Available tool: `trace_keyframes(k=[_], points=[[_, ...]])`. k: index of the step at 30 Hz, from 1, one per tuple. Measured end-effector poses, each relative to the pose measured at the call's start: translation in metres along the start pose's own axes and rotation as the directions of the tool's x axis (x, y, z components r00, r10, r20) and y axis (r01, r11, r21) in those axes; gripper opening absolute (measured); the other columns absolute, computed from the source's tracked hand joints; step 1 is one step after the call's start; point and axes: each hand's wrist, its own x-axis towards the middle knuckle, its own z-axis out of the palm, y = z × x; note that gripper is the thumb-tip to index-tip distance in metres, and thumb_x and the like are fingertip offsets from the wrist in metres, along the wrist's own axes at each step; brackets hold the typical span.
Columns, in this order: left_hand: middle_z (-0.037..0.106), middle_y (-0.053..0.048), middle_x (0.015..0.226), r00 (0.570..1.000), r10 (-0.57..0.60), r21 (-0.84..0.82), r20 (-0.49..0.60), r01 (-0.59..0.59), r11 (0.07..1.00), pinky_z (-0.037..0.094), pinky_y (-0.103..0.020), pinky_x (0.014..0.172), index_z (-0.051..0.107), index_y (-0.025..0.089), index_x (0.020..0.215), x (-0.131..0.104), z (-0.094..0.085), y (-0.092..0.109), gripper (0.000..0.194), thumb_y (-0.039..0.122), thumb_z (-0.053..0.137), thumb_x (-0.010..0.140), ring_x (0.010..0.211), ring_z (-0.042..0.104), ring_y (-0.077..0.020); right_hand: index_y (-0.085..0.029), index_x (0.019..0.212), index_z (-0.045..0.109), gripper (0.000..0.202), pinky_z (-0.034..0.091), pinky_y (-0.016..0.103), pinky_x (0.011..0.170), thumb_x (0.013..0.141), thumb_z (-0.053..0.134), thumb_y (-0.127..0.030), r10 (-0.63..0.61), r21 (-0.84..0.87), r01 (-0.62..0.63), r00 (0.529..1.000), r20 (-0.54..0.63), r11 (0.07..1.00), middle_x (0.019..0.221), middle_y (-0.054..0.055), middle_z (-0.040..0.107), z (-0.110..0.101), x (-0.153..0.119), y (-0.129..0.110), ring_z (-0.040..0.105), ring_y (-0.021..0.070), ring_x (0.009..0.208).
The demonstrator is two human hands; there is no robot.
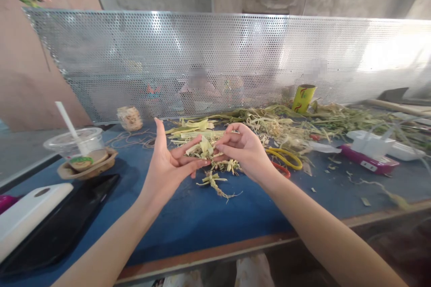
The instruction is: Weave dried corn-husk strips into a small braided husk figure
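Note:
My left hand (170, 159) is raised over the blue table (202, 224), its thumb and fingers pinching the left side of a pale green plant-fibre piece (206, 147). On the other side of the piece, my right hand (240, 145) has its fingers curled and closed on it. Just below both hands, a small braided fibre piece (213, 180) with a thin tail lies on the table. Behind them is a pile of dried leaves and stalks (269, 121). Yellow-handled scissors (288, 158) lie right of my right hand.
A plastic cup with a straw (79, 141), a black tablet (63, 224) and a white device (33, 217) are at left. A yellow can (303, 98) and a white-and-purple box (368, 159) stand at right. A perforated metal screen (215, 58) spans the back.

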Motion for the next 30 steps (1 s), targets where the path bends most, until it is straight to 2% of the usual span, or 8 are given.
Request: trace_keyframes(k=[3,5,8,12,14,18,26,30], points=[[0.065,-0.007,0.118,1.000,-0.019,-0.002,-0.005,0.019,1.000,0.048,-0.017,0.046,-0.026,0.043,0.134,-0.001,0.000,0.002,0.127,0.011,0.075,0.064,0.064,0.068,-0.0137,-0.023,0.080,0.037,0.039,0.057,0.029,0.059,0.063,0.072,-0.020,-0.030,0.020,0.031,0.999,-0.032,0.999,0.068,-0.005,0.061,0.000,0.000,0.000,0.063,0.0124,0.066],[0.064,-0.007,0.119,1.000,-0.016,-0.001,-0.009,0.016,1.000,0.049,-0.017,0.046,-0.025,0.043,0.134,-0.001,0.001,0.003,0.128,0.010,0.075,0.063,0.062,0.068,-0.0119,-0.022,0.080,0.039,0.038,0.057,0.029,0.059,0.063,0.073,-0.021,0.015,0.046,-0.014,1.000,-0.023,0.999,0.070,-0.005,0.058,0.001,0.000,0.000,0.061,0.0118,0.067],[0.064,-0.007,0.119,1.000,0.001,0.001,-0.026,-0.001,1.000,0.048,-0.017,0.046,-0.023,0.044,0.135,-0.002,0.002,0.004,0.127,0.009,0.075,0.063,0.061,0.068,-0.0116,-0.020,0.084,0.044,0.035,0.054,0.025,0.057,0.067,0.072,-0.029,0.201,0.060,-0.203,0.979,0.028,0.977,0.074,-0.004,0.054,0.003,-0.001,0.000,0.058,0.0096,0.066],[0.064,-0.009,0.119,1.000,0.003,-0.003,-0.030,-0.003,1.000,0.048,-0.017,0.047,-0.022,0.044,0.136,-0.003,0.005,0.006,0.125,0.008,0.074,0.064,0.062,0.068,-0.0126,-0.016,0.075,0.049,0.035,0.035,0.016,0.042,0.069,0.070,-0.044,0.415,-0.019,-0.418,0.894,0.169,0.908,0.063,-0.005,0.049,0.004,-0.002,0.004,0.043,0.0031,0.049],[0.064,-0.009,0.119,0.999,-0.009,0.004,-0.035,0.010,1.000,0.048,-0.017,0.047,-0.022,0.044,0.136,-0.004,0.006,0.007,0.125,0.008,0.074,0.064,0.061,0.068,-0.0122,-0.015,0.069,0.051,0.035,0.028,0.016,0.040,0.067,0.072,-0.042,0.397,-0.045,-0.398,0.889,0.230,0.916,0.055,-0.007,0.046,0.003,-0.001,0.006,0.036,0.0021,0.045],[0.062,-0.011,0.121,1.000,-0.013,0.010,-0.020,0.013,1.000,0.048,-0.018,0.045,-0.022,0.043,0.136,-0.004,0.006,0.006,0.127,0.010,0.075,0.062,0.060,0.067,-0.0131,-0.014,0.072,0.055,0.030,0.028,0.018,0.043,0.065,0.074,-0.037,0.315,-0.062,-0.310,0.921,0.230,0.949,0.060,-0.003,0.055,0.000,0.000,0.008,0.040,0.0027,0.047],[0.040,-0.016,0.142,0.995,-0.040,-0.021,0.091,0.042,0.999,0.045,-0.019,0.043,-0.027,0.052,0.130,-0.002,0.003,-0.001,0.134,0.009,0.078,0.058,0.050,0.058,-0.0053,-0.015,0.062,0.052,0.036,0.030,0.018,0.043,0.053,0.081,-0.035,0.284,-0.237,-0.226,0.926,0.250,0.945,0.052,-0.008,0.047,-0.001,-0.003,0.009,0.041,0.0040,0.046],[0.041,-0.016,0.141,0.991,-0.084,-0.012,0.104,0.086,0.996,0.047,-0.020,0.046,-0.027,0.050,0.131,0.000,0.001,-0.004,0.132,0.009,0.077,0.061,0.058,0.064,-0.0101,-0.015,0.068,0.056,0.030,0.031,0.019,0.043,0.059,0.077,-0.035,0.234,-0.273,-0.171,0.948,0.216,0.947,0.055,-0.005,0.051,-0.001,-0.002,0.012,0.042,0.0046,0.045]])
